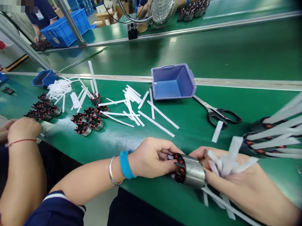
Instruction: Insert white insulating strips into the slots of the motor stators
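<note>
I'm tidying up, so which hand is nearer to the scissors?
Right. The right hand is on the near side of the scissors; the left hand is farther off, to their left.

A metal post [67, 16] rises, slanting in this view, at the far side of the long green table [124, 142]. Behind the post are stacked blue boxes [80, 2]; to its right, brown cartons [103, 16]. Well in front of it, pale floor [97, 203] shows.
</note>
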`<act>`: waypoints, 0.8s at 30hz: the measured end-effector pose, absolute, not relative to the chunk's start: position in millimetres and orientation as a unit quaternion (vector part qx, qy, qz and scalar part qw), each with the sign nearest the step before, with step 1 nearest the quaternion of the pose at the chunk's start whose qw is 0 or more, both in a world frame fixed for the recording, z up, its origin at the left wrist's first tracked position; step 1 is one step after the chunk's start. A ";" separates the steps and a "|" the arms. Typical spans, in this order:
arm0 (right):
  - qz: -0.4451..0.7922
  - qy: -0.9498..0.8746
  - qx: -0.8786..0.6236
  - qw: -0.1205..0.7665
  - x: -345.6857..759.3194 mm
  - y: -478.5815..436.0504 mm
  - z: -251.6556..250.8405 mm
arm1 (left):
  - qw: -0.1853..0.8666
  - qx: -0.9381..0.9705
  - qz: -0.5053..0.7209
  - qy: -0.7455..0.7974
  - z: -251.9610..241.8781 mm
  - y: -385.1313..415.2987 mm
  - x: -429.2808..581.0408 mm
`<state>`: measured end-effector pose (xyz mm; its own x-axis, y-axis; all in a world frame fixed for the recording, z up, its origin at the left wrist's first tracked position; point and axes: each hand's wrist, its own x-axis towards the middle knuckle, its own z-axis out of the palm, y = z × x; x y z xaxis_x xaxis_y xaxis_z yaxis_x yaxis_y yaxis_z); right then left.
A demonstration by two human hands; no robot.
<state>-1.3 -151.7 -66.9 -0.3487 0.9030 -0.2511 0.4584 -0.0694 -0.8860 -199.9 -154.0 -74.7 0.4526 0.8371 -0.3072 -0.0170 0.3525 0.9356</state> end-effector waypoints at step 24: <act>0.529 -0.733 -0.394 0.167 15.0 -141.9 -54.5 | 0.795 0.362 0.280 0.397 -71.9 -140.9 -200.3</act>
<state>15.0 -141.9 -54.5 -0.6333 0.7543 -0.1729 0.4019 0.1296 -0.9064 -200.3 -140.9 -71.9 0.5277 0.7333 -0.4287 -0.1581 0.5807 0.7986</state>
